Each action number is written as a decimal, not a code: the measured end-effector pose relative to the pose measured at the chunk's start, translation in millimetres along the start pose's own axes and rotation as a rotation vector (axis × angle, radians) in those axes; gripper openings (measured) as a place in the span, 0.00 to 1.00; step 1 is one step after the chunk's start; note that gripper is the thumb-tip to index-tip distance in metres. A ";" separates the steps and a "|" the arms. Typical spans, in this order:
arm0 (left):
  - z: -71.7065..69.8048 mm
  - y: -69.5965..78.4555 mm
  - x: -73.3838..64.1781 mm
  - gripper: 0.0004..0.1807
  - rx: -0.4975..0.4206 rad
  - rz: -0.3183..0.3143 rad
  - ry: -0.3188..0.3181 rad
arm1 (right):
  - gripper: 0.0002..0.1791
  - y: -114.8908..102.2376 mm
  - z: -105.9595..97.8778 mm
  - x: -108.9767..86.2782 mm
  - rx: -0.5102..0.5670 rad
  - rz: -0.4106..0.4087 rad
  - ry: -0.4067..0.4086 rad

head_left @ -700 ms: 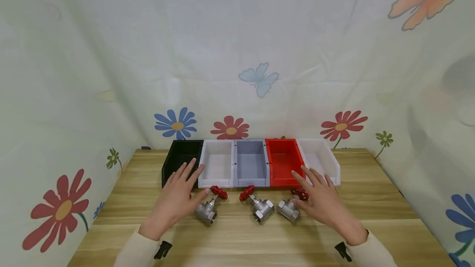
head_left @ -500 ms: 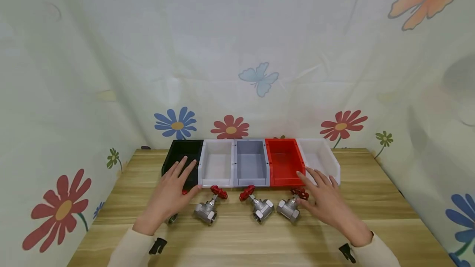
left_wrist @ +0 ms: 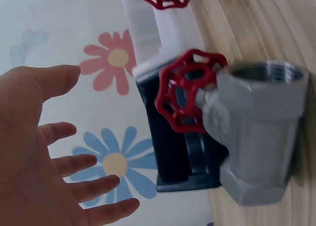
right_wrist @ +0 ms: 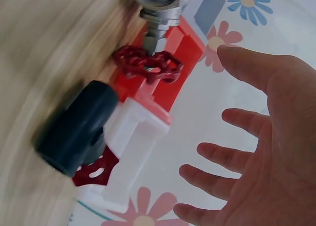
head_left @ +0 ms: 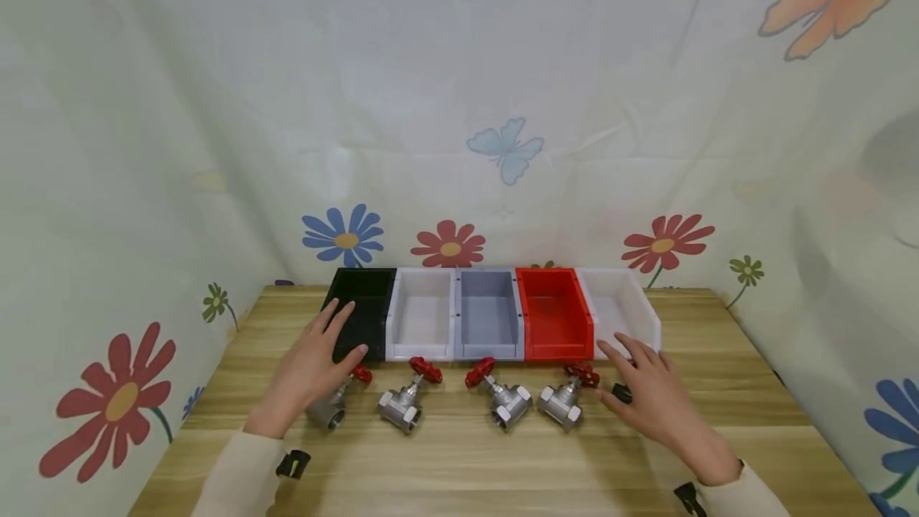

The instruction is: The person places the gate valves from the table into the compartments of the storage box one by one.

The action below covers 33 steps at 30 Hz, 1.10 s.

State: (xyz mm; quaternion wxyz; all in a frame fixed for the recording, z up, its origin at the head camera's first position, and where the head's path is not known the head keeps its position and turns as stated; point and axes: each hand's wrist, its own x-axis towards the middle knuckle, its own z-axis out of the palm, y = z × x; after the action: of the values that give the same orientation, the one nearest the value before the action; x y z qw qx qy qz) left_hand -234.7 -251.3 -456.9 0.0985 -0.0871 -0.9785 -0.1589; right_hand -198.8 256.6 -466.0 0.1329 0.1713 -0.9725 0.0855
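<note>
My left hand (head_left: 305, 373) hovers, fingers spread, over the leftmost steel valve (head_left: 332, 412), partly covering it. In the left wrist view, that valve's grey body (left_wrist: 261, 137) and red handwheel stand apart from the hand (left_wrist: 64, 167). My right hand (head_left: 656, 397), also spread and holding nothing, is above a dark valve mostly hidden beneath it. The right wrist view shows this dark valve (right_wrist: 79, 130) with its red wheel, away from my fingers. More steel valves with red handwheels lie between the hands: one left of centre (head_left: 400, 409), one at centre (head_left: 511, 405), another to the right (head_left: 560, 405).
Behind the valves runs a row of bins: black (head_left: 368, 329), white (head_left: 420, 353), grey (head_left: 488, 353), red (head_left: 558, 352) and another white (head_left: 619, 301). They stand on a wood-grain table (head_left: 459, 469) against a flower-printed curtain (head_left: 402, 102).
Both hands have moved outward, the left to the left and the right to the right. The leftmost valve and part of the dark one have come into sight. The view has shifted slightly.
</note>
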 end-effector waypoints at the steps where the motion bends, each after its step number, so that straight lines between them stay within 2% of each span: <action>1: 0.4 -3.5 1.1 0.44 -0.007 -0.010 -0.004 | 0.41 2.0 1.2 -1.0 -0.001 0.001 0.004; 10: -0.2 -28.7 8.2 0.45 -0.045 -0.069 -0.054 | 0.39 14.8 4.6 -8.3 -0.001 0.016 -0.007; 16: 0.9 -40.3 10.3 0.43 -0.102 -0.106 -0.083 | 0.37 20.4 6.0 -13.0 0.006 0.058 -0.049; 21: 3.4 -51.8 12.4 0.42 -0.142 -0.084 -0.095 | 0.36 24.3 6.7 -16.9 -0.008 0.115 -0.101; 28: 6.6 -62.1 20.3 0.40 -0.169 -0.082 -0.103 | 0.34 26.6 6.1 -21.1 -0.010 0.126 -0.079; 33: 9.5 -64.6 25.7 0.39 -0.181 -0.082 -0.113 | 0.32 28.1 6.2 -22.5 -0.010 0.171 -0.142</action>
State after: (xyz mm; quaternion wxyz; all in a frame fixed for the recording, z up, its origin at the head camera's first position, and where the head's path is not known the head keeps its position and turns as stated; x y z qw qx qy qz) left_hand -274.1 -305.0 -479.0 0.0283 -0.0643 -0.9668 -0.2455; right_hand -189.8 288.3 -481.8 0.0567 0.0928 -0.9909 0.0791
